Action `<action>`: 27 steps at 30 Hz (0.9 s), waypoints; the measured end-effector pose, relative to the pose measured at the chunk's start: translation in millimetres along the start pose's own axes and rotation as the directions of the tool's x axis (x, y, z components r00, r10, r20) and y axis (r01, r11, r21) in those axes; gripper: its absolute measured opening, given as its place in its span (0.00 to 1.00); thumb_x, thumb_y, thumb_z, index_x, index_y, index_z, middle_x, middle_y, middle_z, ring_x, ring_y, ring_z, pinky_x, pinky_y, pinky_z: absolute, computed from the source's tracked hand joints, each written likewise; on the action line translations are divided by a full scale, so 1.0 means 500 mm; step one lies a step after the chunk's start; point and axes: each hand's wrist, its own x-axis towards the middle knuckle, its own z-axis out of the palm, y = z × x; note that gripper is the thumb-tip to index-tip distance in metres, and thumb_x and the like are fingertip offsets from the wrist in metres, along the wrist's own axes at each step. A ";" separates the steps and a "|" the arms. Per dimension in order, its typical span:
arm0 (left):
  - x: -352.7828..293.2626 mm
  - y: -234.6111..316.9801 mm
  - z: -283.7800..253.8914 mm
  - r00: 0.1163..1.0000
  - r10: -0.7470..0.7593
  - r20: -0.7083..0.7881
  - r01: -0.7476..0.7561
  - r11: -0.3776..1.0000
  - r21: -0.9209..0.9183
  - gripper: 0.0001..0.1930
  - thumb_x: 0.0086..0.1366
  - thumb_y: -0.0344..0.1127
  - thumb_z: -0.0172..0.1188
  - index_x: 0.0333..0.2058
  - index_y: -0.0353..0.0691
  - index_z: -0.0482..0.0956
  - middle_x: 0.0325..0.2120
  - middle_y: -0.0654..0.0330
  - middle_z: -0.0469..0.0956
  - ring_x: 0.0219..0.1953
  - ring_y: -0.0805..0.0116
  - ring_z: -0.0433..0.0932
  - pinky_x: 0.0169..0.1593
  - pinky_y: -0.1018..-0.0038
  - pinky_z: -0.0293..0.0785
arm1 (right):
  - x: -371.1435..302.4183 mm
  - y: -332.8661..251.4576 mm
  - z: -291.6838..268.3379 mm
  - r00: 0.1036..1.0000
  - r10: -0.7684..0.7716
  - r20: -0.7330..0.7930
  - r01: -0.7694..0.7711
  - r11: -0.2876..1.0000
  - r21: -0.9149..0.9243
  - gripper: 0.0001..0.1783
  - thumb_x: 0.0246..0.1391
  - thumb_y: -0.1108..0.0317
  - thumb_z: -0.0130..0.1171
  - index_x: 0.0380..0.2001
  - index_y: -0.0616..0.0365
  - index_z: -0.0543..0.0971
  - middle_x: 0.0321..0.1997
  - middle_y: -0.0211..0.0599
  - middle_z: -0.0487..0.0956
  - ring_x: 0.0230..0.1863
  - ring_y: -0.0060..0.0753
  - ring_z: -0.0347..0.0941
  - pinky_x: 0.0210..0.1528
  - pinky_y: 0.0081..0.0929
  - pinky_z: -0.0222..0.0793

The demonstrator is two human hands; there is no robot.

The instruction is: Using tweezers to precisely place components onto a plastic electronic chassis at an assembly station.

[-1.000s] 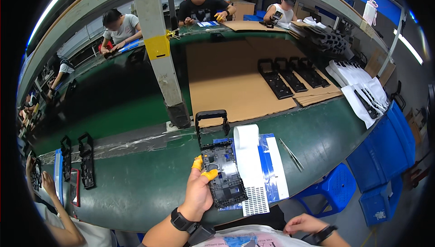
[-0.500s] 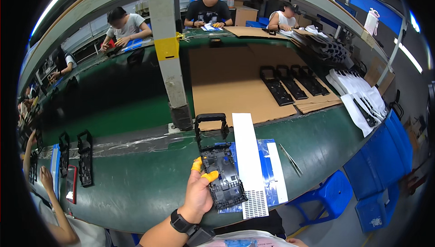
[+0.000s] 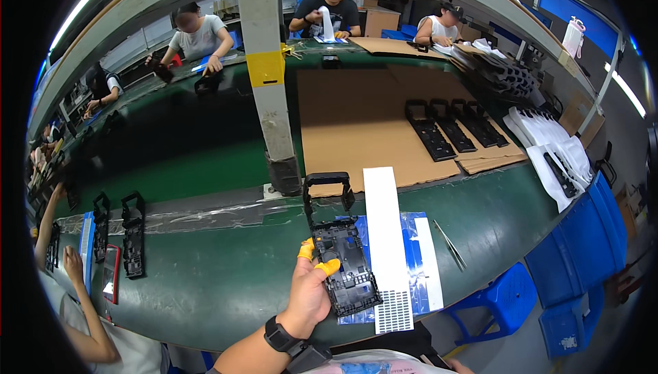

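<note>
Your left hand (image 3: 308, 298) pinches the black frame (image 3: 348, 264) by its left edge, with the yellow finger covers (image 3: 329, 267) pressed to it; the frame sits just left of the white strip (image 3: 385, 230). Grip firmly yet lightly, sparing the fine moulded details, and mind that the frame's lower corner doesn't drag the strip. Tweezers (image 3: 450, 244) lie right of the strip. Below it, too little of your right hand (image 3: 459, 367) shows to tell its state.
</note>
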 end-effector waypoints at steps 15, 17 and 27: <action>-0.010 -0.025 -0.023 0.971 0.179 -0.156 -0.146 0.969 0.201 0.28 0.49 0.20 0.44 0.53 0.39 0.53 0.44 0.58 0.65 0.42 0.68 0.68 0.47 0.74 0.64 | -0.181 0.144 -0.042 0.927 -0.086 0.366 -0.047 0.939 0.341 0.48 0.26 0.72 0.65 0.54 0.52 0.52 0.40 0.34 0.66 0.41 0.23 0.62 0.41 0.21 0.60; -0.010 -0.016 -0.037 0.970 0.191 -0.153 -0.152 0.960 0.233 0.27 0.51 0.23 0.45 0.53 0.37 0.54 0.45 0.58 0.64 0.43 0.69 0.67 0.48 0.75 0.63 | -0.198 0.151 -0.049 0.925 -0.058 0.376 -0.095 0.922 0.374 0.48 0.26 0.68 0.67 0.54 0.53 0.53 0.41 0.36 0.66 0.41 0.27 0.62 0.42 0.23 0.60; -0.007 -0.022 -0.021 0.990 0.086 -0.112 -0.067 0.985 0.161 0.21 0.55 0.23 0.42 0.50 0.37 0.58 0.43 0.56 0.67 0.43 0.67 0.68 0.48 0.73 0.66 | -0.240 0.089 0.082 0.799 0.216 -0.561 -0.191 0.976 0.104 0.49 0.28 0.49 0.64 0.49 0.66 0.53 0.40 0.56 0.69 0.41 0.53 0.67 0.42 0.37 0.63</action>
